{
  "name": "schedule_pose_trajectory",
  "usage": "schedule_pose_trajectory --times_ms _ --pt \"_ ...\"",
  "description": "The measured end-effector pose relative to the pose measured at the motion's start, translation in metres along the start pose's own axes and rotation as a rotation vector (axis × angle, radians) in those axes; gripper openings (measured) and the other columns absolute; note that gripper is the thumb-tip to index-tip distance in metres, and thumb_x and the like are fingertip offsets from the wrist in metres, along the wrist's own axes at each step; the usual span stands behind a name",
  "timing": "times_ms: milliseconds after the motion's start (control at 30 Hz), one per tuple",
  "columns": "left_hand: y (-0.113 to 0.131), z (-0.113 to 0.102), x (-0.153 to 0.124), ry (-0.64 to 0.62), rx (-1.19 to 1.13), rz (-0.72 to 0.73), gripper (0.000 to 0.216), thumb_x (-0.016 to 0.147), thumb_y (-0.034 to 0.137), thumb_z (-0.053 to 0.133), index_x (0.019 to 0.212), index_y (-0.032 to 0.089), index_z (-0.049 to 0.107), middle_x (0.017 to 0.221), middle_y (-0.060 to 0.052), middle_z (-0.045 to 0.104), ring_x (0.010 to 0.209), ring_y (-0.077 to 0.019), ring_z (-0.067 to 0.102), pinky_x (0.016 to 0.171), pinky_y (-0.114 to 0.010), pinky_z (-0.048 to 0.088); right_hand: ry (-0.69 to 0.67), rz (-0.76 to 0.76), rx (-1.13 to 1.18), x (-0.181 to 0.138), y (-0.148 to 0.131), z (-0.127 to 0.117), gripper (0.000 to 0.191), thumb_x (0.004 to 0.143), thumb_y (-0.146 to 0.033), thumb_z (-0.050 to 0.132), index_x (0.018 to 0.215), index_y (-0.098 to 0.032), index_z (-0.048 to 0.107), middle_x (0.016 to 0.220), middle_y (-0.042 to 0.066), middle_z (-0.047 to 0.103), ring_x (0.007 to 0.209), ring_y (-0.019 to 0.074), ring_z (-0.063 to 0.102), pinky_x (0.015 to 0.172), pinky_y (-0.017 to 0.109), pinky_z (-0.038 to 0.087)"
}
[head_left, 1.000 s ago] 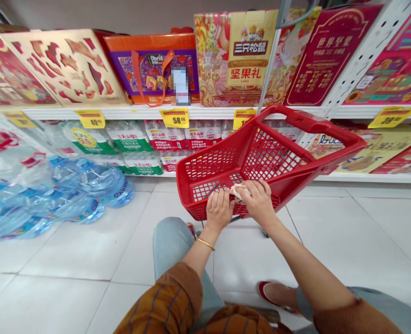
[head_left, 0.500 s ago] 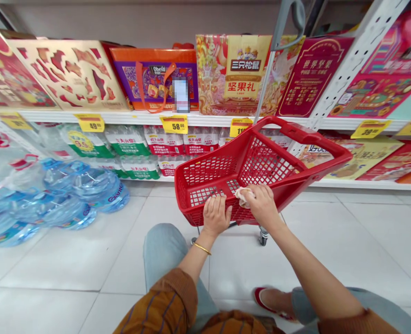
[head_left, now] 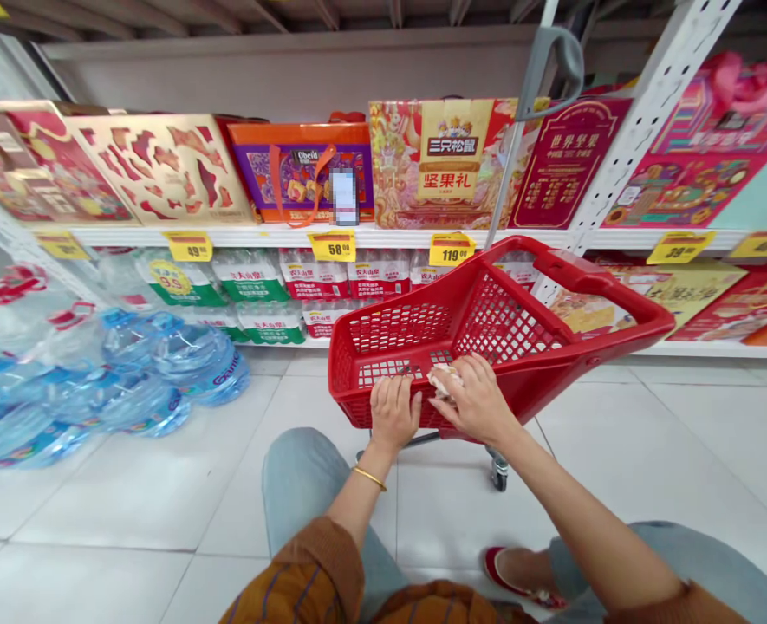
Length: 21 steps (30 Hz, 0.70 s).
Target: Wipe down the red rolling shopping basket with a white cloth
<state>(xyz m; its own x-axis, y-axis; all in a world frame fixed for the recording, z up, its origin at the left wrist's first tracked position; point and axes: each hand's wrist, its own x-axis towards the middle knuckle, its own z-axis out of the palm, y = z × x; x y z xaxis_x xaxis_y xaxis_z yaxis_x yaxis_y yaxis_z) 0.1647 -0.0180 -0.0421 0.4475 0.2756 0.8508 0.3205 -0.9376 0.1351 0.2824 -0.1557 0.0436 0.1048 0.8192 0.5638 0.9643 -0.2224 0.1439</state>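
A red plastic shopping cart (head_left: 487, 321) on small wheels stands on the tiled floor in front of me, tilted with its handle side raised to the right. My left hand (head_left: 393, 412) is closed over the near rim of the cart. My right hand (head_left: 477, 400) is closed on a crumpled whitish cloth (head_left: 444, 378) and presses it against the same rim, just right of the left hand. A thin gold bangle sits on my left wrist. My knees in light jeans show below.
Store shelves run across the back with gift boxes (head_left: 448, 160) above yellow price tags (head_left: 333, 246) and packs of bottled water (head_left: 253, 282) below. Large blue water jugs (head_left: 181, 355) lie on the floor at the left. A grey cart handle pole (head_left: 526, 113) rises behind the basket.
The view has tilted up, so shelves and cart sit lower in frame. Both hands stay on the cart's near rim, the right hand with the cloth shifting slightly along it.
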Motion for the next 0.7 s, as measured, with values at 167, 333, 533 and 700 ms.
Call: schedule_pose_trajectory --times_ms 167,333,533,700 --pt "0.003 -0.013 0.004 -0.056 0.001 -0.025 0.031 0.093 0.031 0.048 0.114 0.014 0.063 0.104 -0.013 0.069 0.103 -0.0258 0.060 0.102 -0.042 0.037 0.005 -0.156 -0.074 0.004 0.009 -0.004 0.029 0.088 -0.030 0.061 0.115 -0.019 0.064 0.104 0.011 0.062 0.115 0.0282 0.051 0.105 0.046 0.038" --pt "0.020 -0.019 0.019 -0.107 -0.039 -0.100 0.029 0.095 0.024 0.043 0.117 0.015 0.060 0.110 -0.012 0.068 0.108 -0.0248 0.058 0.106 -0.046 0.036 -0.014 -0.200 -0.120 0.012 0.007 -0.004 0.023 0.093 -0.017 0.050 0.111 -0.014 0.064 0.113 0.015 0.064 0.096 0.0229 0.058 0.089 0.038 0.047" --pt "0.036 -0.007 0.031 -0.102 -0.133 -0.108 0.032 0.095 0.016 0.033 0.114 0.012 0.058 0.103 -0.012 0.068 0.101 -0.0228 0.060 0.100 -0.045 0.041 -0.009 -0.212 -0.115 0.017 -0.003 0.004 0.027 0.090 -0.011 0.050 0.114 -0.010 0.063 0.117 0.014 0.065 0.099 0.0241 0.056 0.095 0.040 0.044" --pt "0.025 0.000 0.028 -0.117 -0.110 -0.040 0.029 0.097 0.021 0.035 0.109 0.013 0.060 0.087 -0.009 0.068 0.085 -0.0221 0.061 0.089 -0.040 0.045 0.012 -0.205 -0.103 0.015 0.004 0.009 0.027 0.090 -0.013 0.052 0.115 -0.013 0.063 0.104 0.009 0.068 0.095 0.0234 0.055 0.096 0.040 0.042"
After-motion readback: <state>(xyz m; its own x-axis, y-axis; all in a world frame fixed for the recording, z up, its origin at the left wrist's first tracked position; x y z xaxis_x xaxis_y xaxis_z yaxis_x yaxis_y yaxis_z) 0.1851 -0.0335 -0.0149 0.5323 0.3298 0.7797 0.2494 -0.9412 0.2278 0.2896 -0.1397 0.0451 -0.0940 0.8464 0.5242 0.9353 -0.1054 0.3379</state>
